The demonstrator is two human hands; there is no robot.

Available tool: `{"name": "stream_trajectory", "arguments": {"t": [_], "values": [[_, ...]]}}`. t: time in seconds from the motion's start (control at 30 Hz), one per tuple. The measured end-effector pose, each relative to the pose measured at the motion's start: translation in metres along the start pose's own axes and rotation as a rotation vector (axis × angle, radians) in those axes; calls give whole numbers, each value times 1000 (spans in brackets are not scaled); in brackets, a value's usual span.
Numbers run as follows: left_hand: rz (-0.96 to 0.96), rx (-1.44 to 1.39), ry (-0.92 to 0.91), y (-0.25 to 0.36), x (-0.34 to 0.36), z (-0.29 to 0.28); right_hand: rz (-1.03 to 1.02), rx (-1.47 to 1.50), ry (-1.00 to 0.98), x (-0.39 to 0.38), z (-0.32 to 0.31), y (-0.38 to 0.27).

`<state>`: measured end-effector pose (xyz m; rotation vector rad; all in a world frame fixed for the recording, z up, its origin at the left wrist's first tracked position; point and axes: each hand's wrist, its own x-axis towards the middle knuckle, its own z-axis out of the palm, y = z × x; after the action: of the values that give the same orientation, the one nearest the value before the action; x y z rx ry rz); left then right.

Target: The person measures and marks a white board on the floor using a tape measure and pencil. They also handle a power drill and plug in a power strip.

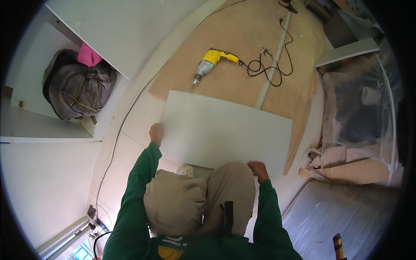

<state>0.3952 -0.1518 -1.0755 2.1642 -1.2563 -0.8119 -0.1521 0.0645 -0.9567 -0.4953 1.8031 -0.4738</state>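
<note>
Apparently, the white panel (225, 134), placed before the knees (232, 182), is not yet fastened to anything visible. Its left edge is gripped by the left hand (157, 133), fingers closed; at its near edge the right hand (259, 170) is bent, its hold cannot be told. Beyond the panel, the drill (211, 62) lies unused.

The flat rectangular panel (225, 134) is a plain, pale greyish white, I notice. Deep green runs all over the long-sleeved top (136, 182), broken by a yellow and white print (170, 252); the cloth trousers (171, 201) are khaki. The pistol-shaped power drill (210, 60) is yellow and silver-grey, its thin cord (255, 73) black. Over there, a bright pink cloth (89, 55) and a dark grey-brown fabric bag (76, 86).
</note>
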Motion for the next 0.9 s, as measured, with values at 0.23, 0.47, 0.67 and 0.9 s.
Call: {"name": "stream_trajectory", "arguments": {"t": [0.23,0.47,0.67,0.9], "values": [[178,170,113,92,-28,15,-545,-344,265,55,26,-142],[626,-117,-17,280,62,97,-858,-693,557,124,83,-166],[466,211,-162,364,135,176,-732,-644,607,129,102,-161],[436,380,-39,381,178,214,-717,-666,706,130,101,-170]]}}
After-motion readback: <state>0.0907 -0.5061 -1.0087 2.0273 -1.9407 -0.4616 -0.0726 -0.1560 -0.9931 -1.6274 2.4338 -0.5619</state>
